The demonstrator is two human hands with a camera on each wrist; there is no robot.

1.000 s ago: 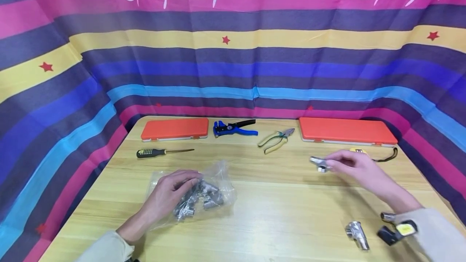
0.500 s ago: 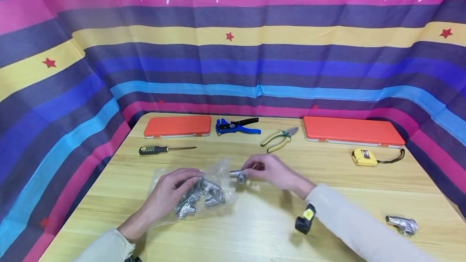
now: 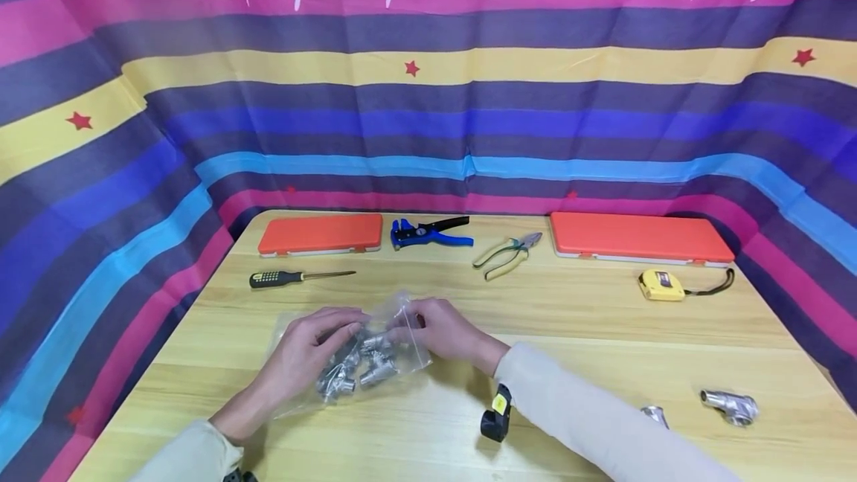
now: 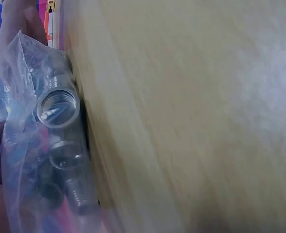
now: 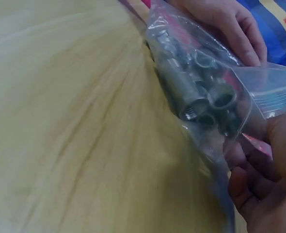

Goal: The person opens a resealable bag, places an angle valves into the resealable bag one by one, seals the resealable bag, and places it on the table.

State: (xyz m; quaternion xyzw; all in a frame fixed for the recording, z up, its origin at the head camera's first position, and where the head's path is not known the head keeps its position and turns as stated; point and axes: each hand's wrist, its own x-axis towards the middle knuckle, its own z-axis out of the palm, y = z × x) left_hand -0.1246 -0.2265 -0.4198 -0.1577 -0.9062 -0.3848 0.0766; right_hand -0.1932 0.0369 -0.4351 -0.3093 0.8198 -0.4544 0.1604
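Both hands are laid on a clear plastic bag [image 3: 355,352] of metal pipe fittings [image 3: 364,367] at the middle-left of the bench [image 3: 569,333]. From about 8 o'clock of the bag, the left hand [image 3: 304,355] is rested over its top with fingers curled onto the plastic, which is gripped at the near edge in the left wrist view. From about 3 o'clock, the right hand [image 3: 442,329] is closed on the bag's open end, the film being pinched between thumb and fingers (the zip strip is seen beside the thumb in the right wrist view). Threaded, hollow fittings are seen bunched inside the bag, which lies flat on the bench.

Nearest, at about 5 o'clock of the bag, a loose metal fitting [image 3: 730,407] is lying on the bench, with a second one [image 3: 655,415] partly hidden behind the right sleeve. Farther off, a screwdriver [image 3: 294,277] is placed at 11 o'clock and a yellow tape measure [image 3: 663,286] at 2 o'clock. Along the far edge, an orange case [image 3: 321,234], a blue wire stripper [image 3: 428,233], pliers [image 3: 505,255] and a longer orange case [image 3: 639,238] are lined up before a striped cloth backdrop [image 3: 428,117].
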